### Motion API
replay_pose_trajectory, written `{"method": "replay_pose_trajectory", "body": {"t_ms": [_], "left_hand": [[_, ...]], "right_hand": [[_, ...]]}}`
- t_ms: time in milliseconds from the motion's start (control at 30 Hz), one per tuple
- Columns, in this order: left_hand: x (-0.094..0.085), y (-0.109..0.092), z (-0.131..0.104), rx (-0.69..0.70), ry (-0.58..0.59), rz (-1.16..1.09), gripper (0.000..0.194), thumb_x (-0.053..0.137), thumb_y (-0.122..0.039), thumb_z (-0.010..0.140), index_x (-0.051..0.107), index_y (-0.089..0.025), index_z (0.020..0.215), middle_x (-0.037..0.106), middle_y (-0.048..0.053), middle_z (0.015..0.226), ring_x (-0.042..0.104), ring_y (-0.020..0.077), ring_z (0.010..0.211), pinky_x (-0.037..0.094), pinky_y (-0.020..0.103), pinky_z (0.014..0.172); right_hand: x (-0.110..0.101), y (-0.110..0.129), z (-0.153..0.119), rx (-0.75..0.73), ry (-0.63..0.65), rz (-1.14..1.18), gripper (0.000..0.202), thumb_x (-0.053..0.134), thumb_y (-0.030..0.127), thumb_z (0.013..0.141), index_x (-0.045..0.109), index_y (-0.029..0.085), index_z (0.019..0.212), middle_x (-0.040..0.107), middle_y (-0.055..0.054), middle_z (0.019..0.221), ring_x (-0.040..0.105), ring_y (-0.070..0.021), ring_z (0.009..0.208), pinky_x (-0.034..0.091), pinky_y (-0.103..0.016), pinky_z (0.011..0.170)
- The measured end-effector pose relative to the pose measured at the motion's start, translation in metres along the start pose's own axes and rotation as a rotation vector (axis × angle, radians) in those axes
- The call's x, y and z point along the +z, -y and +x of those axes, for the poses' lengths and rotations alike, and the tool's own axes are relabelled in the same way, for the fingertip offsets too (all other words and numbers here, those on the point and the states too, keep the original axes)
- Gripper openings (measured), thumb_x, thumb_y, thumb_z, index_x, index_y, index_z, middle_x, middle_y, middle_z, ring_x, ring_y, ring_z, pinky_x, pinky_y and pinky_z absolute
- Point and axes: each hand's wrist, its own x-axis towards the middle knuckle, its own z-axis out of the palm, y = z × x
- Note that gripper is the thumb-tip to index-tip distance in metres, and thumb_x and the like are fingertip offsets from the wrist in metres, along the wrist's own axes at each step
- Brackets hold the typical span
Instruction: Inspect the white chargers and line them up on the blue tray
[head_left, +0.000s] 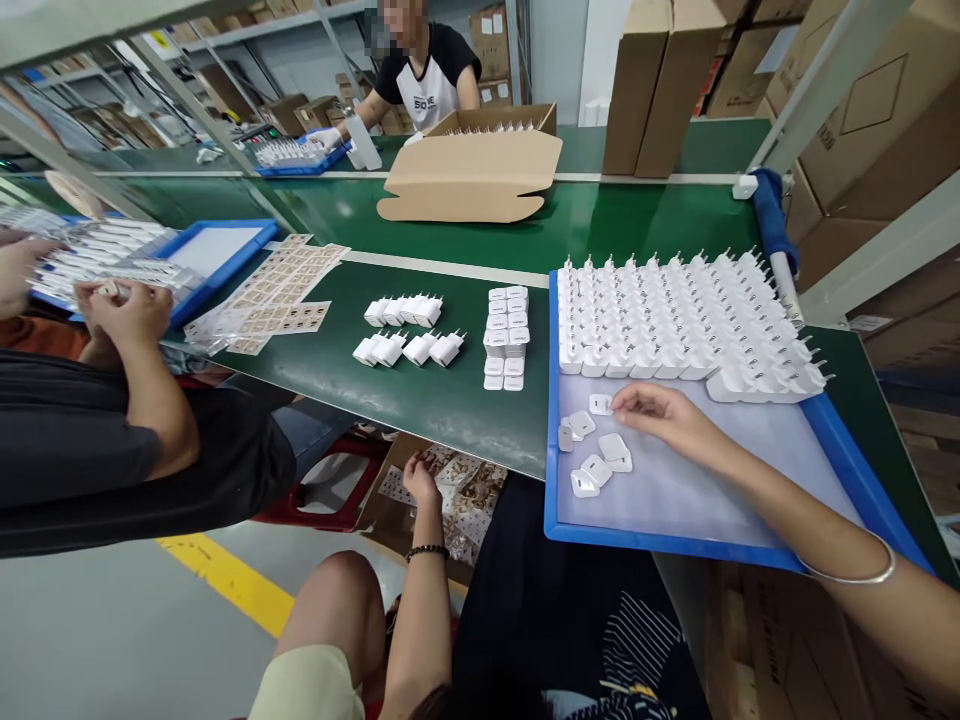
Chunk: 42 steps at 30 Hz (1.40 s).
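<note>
My right hand (667,418) reaches over the blue-rimmed tray (550,450), its thumb and fingers pinched at the edge of a small white charger plug (600,404). Several more loose white charger plugs (596,470) lie just left of and below that hand. Dense rows of white charger plugs (645,320), pins up, fill the back of the tray. Lower down, left of my lap, my left hand (422,478) hangs at a cardboard box (382,500) of paper and plastic scraps. Its fingers look bent, but whether they hold anything is unclear.
Charger plugs in two rows (409,330) and stacked white pieces (506,335) stand on the green table (450,410). Sticker sheets (277,290) lie to the left, beside a co-worker's hands (127,305). An open carton (472,170) and another person are across the table.
</note>
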Motion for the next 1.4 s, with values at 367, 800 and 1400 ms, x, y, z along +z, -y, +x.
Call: {"method": "replay_pose_trajectory", "body": {"t_ms": [367, 800, 1400], "left_hand": [[0.019, -0.109, -0.056, 0.972, 0.030, 0.190, 0.009, 0.052, -0.022, 0.089, 0.060, -0.019, 0.088, 0.060, 0.009, 0.094, 0.060, 0.0234, 0.098, 0.047, 0.041, 0.094], [0.079, -0.182, -0.051, 1.077, 0.350, 1.013, 0.058, 0.058, -0.038, 0.090, 0.050, -0.013, 0.141, 0.068, 0.018, 0.115, 0.056, 0.0366, 0.113, 0.033, 0.050, 0.102], [0.071, -0.210, -0.042, 1.077, 0.707, 0.845, 0.027, 0.056, -0.011, 0.086, 0.059, -0.018, 0.113, 0.059, 0.015, 0.132, 0.041, 0.0327, 0.139, 0.018, 0.055, 0.119]], "right_hand": [[0.001, 0.004, -0.006, -0.084, 0.326, -0.467, 0.018, 0.066, 0.029, 0.084, 0.065, 0.024, 0.101, 0.057, -0.006, 0.118, 0.053, -0.0279, 0.113, 0.044, -0.041, 0.090], [0.004, -0.003, -0.003, -0.113, 0.251, -0.309, 0.012, 0.065, 0.029, 0.083, 0.060, 0.023, 0.074, 0.064, -0.004, 0.088, 0.055, -0.0225, 0.080, 0.044, -0.037, 0.072], [0.001, -0.013, 0.003, -0.141, 0.034, -0.169, 0.042, 0.047, 0.013, 0.081, 0.082, 0.029, 0.098, 0.069, -0.005, 0.104, 0.066, -0.0241, 0.091, 0.051, -0.043, 0.084]]}}
